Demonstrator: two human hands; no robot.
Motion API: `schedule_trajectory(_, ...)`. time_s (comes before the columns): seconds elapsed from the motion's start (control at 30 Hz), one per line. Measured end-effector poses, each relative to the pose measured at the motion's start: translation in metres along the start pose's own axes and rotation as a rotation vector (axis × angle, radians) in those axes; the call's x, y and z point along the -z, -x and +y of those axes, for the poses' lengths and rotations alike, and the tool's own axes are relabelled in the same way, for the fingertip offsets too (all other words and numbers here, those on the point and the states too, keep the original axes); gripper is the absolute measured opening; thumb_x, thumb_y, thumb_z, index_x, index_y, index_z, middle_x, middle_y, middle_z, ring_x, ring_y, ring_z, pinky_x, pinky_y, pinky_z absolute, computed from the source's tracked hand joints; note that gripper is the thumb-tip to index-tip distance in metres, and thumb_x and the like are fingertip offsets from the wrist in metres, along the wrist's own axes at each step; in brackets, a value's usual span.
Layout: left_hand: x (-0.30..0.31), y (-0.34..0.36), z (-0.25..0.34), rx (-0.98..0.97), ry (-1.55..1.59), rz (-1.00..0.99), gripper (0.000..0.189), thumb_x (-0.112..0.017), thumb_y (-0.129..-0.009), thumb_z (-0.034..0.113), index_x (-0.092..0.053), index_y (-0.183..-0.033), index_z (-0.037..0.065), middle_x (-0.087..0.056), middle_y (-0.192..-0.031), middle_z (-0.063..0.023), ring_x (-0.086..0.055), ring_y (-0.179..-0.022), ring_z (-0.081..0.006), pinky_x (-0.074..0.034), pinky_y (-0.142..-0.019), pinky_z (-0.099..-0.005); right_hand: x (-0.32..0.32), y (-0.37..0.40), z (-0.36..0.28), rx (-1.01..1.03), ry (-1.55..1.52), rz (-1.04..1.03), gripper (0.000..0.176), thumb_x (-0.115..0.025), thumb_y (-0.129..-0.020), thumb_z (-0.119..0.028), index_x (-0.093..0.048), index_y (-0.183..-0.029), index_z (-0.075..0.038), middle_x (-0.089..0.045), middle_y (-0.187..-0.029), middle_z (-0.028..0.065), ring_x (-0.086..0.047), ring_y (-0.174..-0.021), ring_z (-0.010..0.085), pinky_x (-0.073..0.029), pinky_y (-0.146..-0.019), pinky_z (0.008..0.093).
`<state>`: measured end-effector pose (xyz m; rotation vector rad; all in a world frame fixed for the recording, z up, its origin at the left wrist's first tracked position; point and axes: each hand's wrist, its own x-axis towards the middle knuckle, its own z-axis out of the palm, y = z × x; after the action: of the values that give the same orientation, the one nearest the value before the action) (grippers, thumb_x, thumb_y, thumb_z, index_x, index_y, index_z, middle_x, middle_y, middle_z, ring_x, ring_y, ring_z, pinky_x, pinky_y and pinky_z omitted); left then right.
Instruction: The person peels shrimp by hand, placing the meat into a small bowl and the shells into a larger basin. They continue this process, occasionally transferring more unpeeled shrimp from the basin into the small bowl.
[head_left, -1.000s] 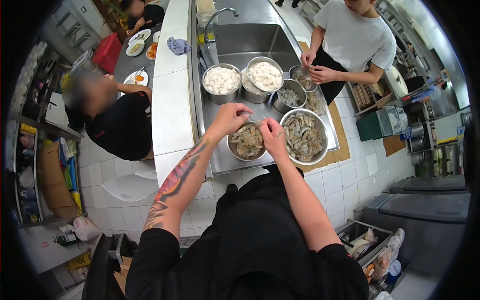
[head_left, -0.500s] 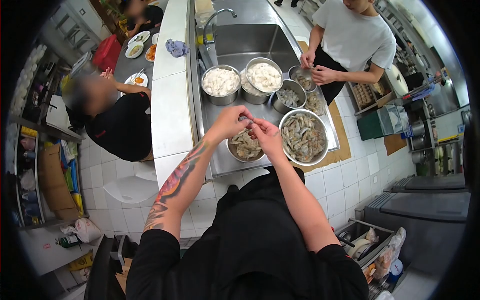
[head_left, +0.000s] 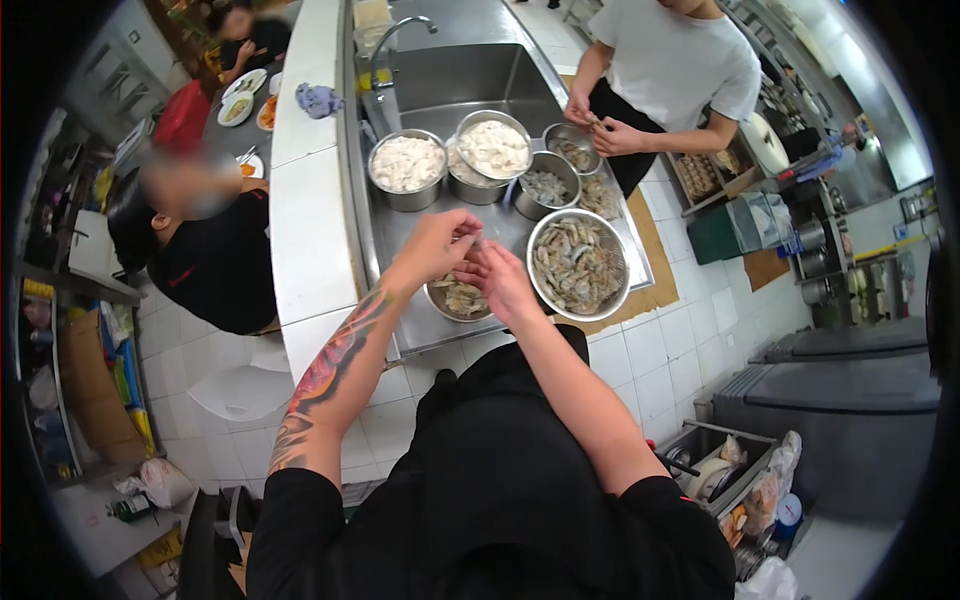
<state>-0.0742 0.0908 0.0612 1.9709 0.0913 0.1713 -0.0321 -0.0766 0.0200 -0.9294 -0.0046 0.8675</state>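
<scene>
My left hand (head_left: 438, 243) and my right hand (head_left: 503, 281) meet above a small steel bowl (head_left: 456, 303) of shrimp shells. Both pinch one shrimp (head_left: 478, 250) between the fingertips. Just right of my hands sits a large steel bowl (head_left: 578, 264) full of raw shrimp. Both bowls rest on the steel counter (head_left: 400, 270) in front of me.
Two bowls of white peeled pieces (head_left: 406, 165) (head_left: 491, 149) and smaller bowls (head_left: 546, 187) stand near the sink (head_left: 460, 80). A person in a white shirt (head_left: 672, 62) works at the counter's far right. A seated person in black (head_left: 205, 255) is at left, by a white ledge (head_left: 305, 210).
My hands have drawn closer together over the small bowl, and the view has shifted so the counter sits further left in the frame.
</scene>
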Motion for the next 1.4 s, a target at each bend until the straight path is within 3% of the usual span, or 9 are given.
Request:
schedule_trajectory(0.2,-0.001,-0.001,-0.002,0.033,0.116,-0.013,0.026,-0.063,-0.094,0.002,-0.067,-0.118,-0.005,-0.075,-0.108,-0.0156,-0.073,-0.105,-0.0208,-0.057,-0.092,-0.0329,0.022,-0.008,-0.001,-0.029,-0.103,0.106,0.026,-0.056,-0.106,-0.025,-0.057,-0.116,-0.001,-0.067,-0.104,0.0132,-0.069,-0.092,0.0239,-0.058,-0.085,0.0369)
schedule_trajectory(0.33,0.009,0.006,-0.002,0.022,0.027,0.017,0.026,-0.064,-0.094,0.003,-0.067,-0.119,-0.004,-0.076,-0.107,-0.0154,-0.073,-0.102,-0.0204,-0.057,-0.091,-0.0332,0.023,0.000,-0.058,0.378,0.206,0.123,0.023,-0.056,-0.107,-0.023,-0.062,-0.100,-0.001,-0.070,-0.090,0.0103,-0.068,-0.080,0.0193,-0.058,-0.077,0.0327)
schedule_trajectory(0.47,-0.002,0.001,-0.002,-0.051,0.006,-0.048,0.026,-0.065,-0.094,0.006,-0.067,-0.119,-0.003,-0.076,-0.106,-0.0146,-0.074,-0.097,-0.0207,-0.058,-0.089,-0.0341,-0.014,0.023,-0.164,0.934,0.706,0.278,0.019,-0.058,-0.105,-0.016,-0.064,-0.108,0.002,-0.067,-0.082,0.0050,-0.065,-0.072,0.0109,-0.054,-0.068,0.0262)
schedule_trajectory(0.6,-0.001,-0.001,-0.001,-0.044,-0.097,-0.070,0.026,-0.065,-0.095,0.009,-0.067,-0.119,-0.002,-0.077,-0.103,-0.0137,-0.074,-0.094,-0.0215,-0.057,-0.086,-0.0349,-0.010,0.001,-0.218,1.099,0.710,0.395,0.025,-0.066,-0.101,-0.019,-0.067,-0.113,0.003,-0.071,-0.084,0.0085,-0.069,-0.075,0.0137,-0.055,-0.071,0.0280)
schedule_trajectory(0.7,0.006,0.002,0.001,-0.019,-0.173,-0.107,0.026,-0.066,-0.096,0.011,-0.068,-0.118,-0.002,-0.076,-0.103,-0.0145,-0.075,-0.093,-0.0236,-0.058,-0.084,-0.0359,0.050,-0.040,-0.217,1.024,1.441,0.501,0.036,-0.073,-0.092,-0.024,-0.069,-0.120,-0.002,-0.073,-0.091,0.0150,-0.073,-0.084,0.0273,-0.056,-0.077,0.0367)
schedule_trajectory(0.8,0.006,0.007,-0.012,-0.081,-0.198,-0.089,0.026,-0.067,-0.096,0.014,-0.069,-0.117,-0.001,-0.076,-0.102,-0.0157,-0.075,-0.091,-0.0259,-0.058,-0.082,-0.0367,0.063,-0.028,-0.185,0.951,1.328,0.609,0.031,-0.070,-0.092,-0.022,-0.071,-0.116,-0.002,-0.074,-0.092,0.0147,-0.073,-0.083,0.0290,-0.056,-0.078,0.0372)
schedule_trajectory(0.97,0.004,0.003,-0.010,-0.105,-0.212,-0.071,0.024,-0.066,-0.091,0.015,-0.071,-0.111,0.002,-0.075,-0.096,-0.0183,-0.073,-0.088,-0.0334,-0.057,-0.080,-0.0398,0.141,-0.033,-0.128,0.257,1.664,0.582,0.031,-0.066,-0.092,-0.034,-0.076,-0.099,-0.005,-0.076,-0.097,0.0185,-0.073,-0.089,0.0364,-0.057,-0.081,0.0434)
schedule_trajectory(1.07,0.003,0.002,-0.002,-0.089,-0.228,-0.129,0.024,-0.066,-0.091,0.015,-0.071,-0.112,0.002,-0.075,-0.096,-0.0176,-0.073,-0.089,-0.0329,-0.057,-0.080,-0.0398,0.185,-0.058,-0.093,0.113,1.735,0.710,0.034,-0.068,-0.087,-0.043,-0.078,-0.103,-0.015,-0.075,-0.107,0.0174,-0.070,-0.101,0.0384,-0.055,-0.089,0.0478)
schedule_trajectory(1.4,0.006,0.003,-0.014,-0.021,-0.215,-0.128,0.025,-0.067,-0.091,0.016,-0.071,-0.112,0.002,-0.076,-0.097,-0.0172,-0.074,-0.089,-0.0321,-0.057,-0.080,-0.0398,0.174,-0.077,-0.076,-0.068,1.828,0.703,0.041,-0.069,-0.086,-0.042,-0.074,-0.107,-0.007,-0.074,-0.118,0.0142,-0.069,-0.112,0.0367,-0.055,-0.093,0.0481)
